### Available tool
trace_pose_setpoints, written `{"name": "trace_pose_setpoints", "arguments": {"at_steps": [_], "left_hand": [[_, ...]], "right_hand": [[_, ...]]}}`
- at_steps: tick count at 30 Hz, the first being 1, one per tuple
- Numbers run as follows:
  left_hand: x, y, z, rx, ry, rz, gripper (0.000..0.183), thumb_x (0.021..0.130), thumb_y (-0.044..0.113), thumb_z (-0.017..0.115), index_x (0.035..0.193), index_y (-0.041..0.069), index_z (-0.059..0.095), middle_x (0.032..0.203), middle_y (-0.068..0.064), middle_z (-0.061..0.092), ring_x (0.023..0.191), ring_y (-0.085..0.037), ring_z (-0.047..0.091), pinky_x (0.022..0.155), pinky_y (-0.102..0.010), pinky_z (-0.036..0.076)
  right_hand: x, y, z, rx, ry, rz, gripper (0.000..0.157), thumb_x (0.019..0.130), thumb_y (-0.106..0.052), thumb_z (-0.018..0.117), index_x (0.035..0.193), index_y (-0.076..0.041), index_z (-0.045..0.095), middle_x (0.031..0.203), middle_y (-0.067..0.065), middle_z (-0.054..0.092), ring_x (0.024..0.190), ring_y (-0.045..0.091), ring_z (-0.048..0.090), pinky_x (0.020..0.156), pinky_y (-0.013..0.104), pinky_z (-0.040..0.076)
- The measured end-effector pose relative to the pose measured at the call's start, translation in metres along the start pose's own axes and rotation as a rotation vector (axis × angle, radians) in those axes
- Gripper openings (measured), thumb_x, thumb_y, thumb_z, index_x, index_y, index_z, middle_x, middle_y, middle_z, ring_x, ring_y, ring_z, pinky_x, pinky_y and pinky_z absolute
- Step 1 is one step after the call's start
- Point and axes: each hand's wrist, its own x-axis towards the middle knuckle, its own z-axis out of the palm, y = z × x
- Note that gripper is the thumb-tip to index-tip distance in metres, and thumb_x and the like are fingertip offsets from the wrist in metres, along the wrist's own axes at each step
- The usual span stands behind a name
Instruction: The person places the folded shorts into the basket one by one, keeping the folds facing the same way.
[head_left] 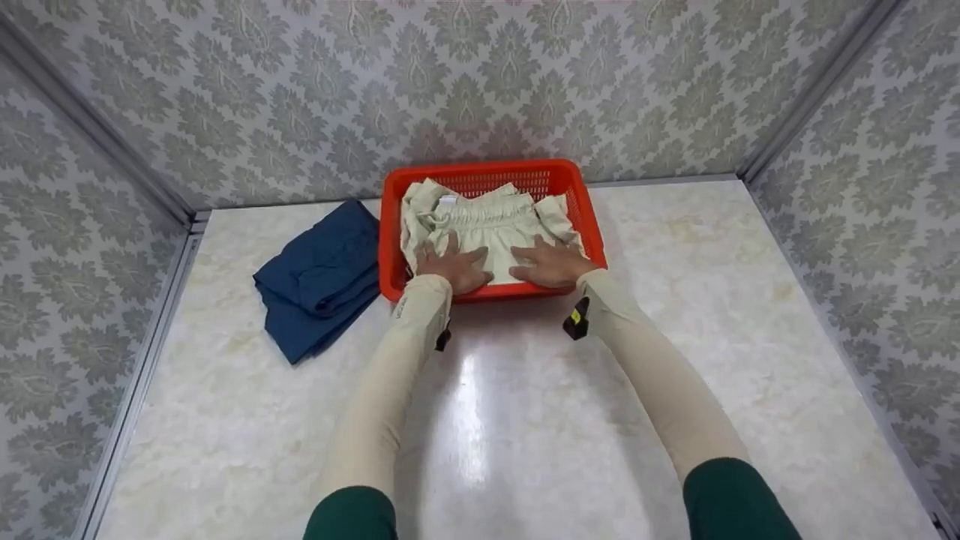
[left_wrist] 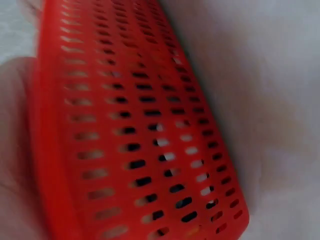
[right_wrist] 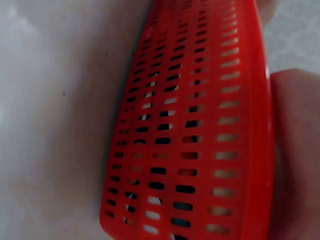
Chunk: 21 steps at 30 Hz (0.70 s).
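Note:
A cream garment with a gathered elastic waistband (head_left: 487,214) lies in a red plastic basket (head_left: 390,247) by the back wall. My left hand (head_left: 457,268) rests on the garment's near left part, fingers spread. On the near right part my right hand (head_left: 551,264) presses with its fingers spread too. Both wrists cross the basket's near rim. In the left wrist view the slotted basket side (left_wrist: 125,125) hides most of the left hand (left_wrist: 17,150). The right wrist view shows the same slotted side (right_wrist: 170,130) with part of the right hand (right_wrist: 300,145) beyond the rim.
A folded dark blue garment (head_left: 322,277) lies on the pale marbled table (head_left: 675,247), close to the basket's left side. Patterned wall panels (head_left: 465,90) enclose the table at the back, left and right. Dark and light cloth shows through the basket slots.

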Motion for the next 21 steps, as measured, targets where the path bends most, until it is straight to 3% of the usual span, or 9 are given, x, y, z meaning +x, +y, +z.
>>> {"name": "trace_pose_setpoints", "arguments": {"at_steps": [4, 8, 9, 11, 13, 16, 19, 21], "left_hand": [[0.009, -0.001, 0.001, -0.043, -0.132, -0.059, 0.069, 0.098, 0.061, 0.043, 0.161, 0.042, 0.021, 0.167, -0.014, -0.015, 0.147, -0.055, -0.011, 0.117, -0.066, -0.004], [0.016, -0.006, 0.004, -0.018, -0.187, -0.033, 0.070, 0.098, 0.059, 0.041, 0.161, 0.042, 0.018, 0.165, -0.017, -0.021, 0.150, -0.045, -0.016, 0.116, -0.067, -0.002], [0.015, -0.007, 0.004, -0.009, -0.200, -0.025, 0.070, 0.098, 0.059, 0.040, 0.162, 0.041, 0.017, 0.165, -0.018, -0.022, 0.150, -0.043, -0.017, 0.116, -0.067, 0.002], [0.016, -0.009, 0.002, -0.019, -0.227, 0.007, 0.069, 0.100, 0.057, 0.038, 0.163, 0.036, 0.016, 0.165, -0.018, -0.020, 0.150, -0.038, -0.021, 0.118, -0.063, -0.003], [0.015, -0.009, -0.002, -0.051, -0.220, 0.010, 0.070, 0.101, 0.056, 0.042, 0.163, 0.033, 0.020, 0.165, -0.018, -0.020, 0.151, -0.038, -0.018, 0.120, -0.060, -0.001], [0.015, -0.012, -0.007, -0.113, -0.153, 0.025, 0.066, 0.101, 0.051, 0.047, 0.161, 0.028, 0.032, 0.169, -0.013, 0.001, 0.154, -0.033, 0.003, 0.121, -0.055, 0.013], [0.001, -0.021, -0.011, -0.235, 0.075, 0.071, 0.054, 0.102, 0.041, 0.055, 0.152, 0.022, 0.050, 0.162, -0.010, 0.033, 0.146, -0.029, 0.033, 0.115, -0.050, 0.031], [-0.014, -0.034, -0.012, -0.299, 0.268, 0.121, 0.044, 0.102, 0.032, 0.057, 0.144, 0.019, 0.058, 0.148, -0.008, 0.051, 0.135, -0.028, 0.046, 0.110, -0.047, 0.038]], "right_hand": [[0.014, 0.004, -0.001, 0.039, -0.169, 0.020, 0.072, 0.103, -0.056, 0.042, 0.163, -0.023, 0.021, 0.165, 0.024, -0.012, 0.153, 0.041, 0.000, 0.118, 0.065, 0.006], [0.021, 0.001, -0.001, 0.028, -0.253, 0.030, 0.074, 0.102, -0.059, 0.044, 0.163, -0.026, 0.019, 0.164, 0.020, -0.021, 0.152, 0.039, -0.012, 0.116, 0.066, -0.006], [0.022, 0.000, 0.000, 0.030, -0.262, 0.027, 0.074, 0.102, -0.058, 0.044, 0.163, -0.027, 0.019, 0.164, 0.019, -0.023, 0.151, 0.039, -0.015, 0.115, 0.067, -0.009], [0.022, -0.002, 0.000, 0.035, -0.260, 0.021, 0.073, 0.102, -0.056, 0.046, 0.163, -0.026, 0.020, 0.164, 0.017, -0.025, 0.151, 0.036, -0.020, 0.116, 0.065, -0.010], [0.023, -0.003, -0.001, 0.023, -0.224, 0.003, 0.071, 0.102, -0.053, 0.047, 0.162, -0.023, 0.024, 0.165, 0.019, -0.019, 0.151, 0.035, -0.019, 0.117, 0.065, -0.007], [0.020, -0.003, 0.000, 0.050, -0.079, -0.003, 0.064, 0.102, -0.045, 0.053, 0.156, -0.012, 0.041, 0.167, 0.019, 0.014, 0.154, 0.034, 0.010, 0.120, 0.058, 0.016], [0.011, -0.004, 0.005, 0.107, 0.135, -0.014, 0.053, 0.103, -0.037, 0.055, 0.145, -0.004, 0.055, 0.151, 0.019, 0.048, 0.141, 0.034, 0.041, 0.114, 0.053, 0.034], [0.000, -0.005, 0.009, 0.160, 0.288, -0.037, 0.046, 0.103, -0.032, 0.056, 0.139, -0.003, 0.060, 0.140, 0.016, 0.059, 0.132, 0.033, 0.052, 0.110, 0.049, 0.040]]}}
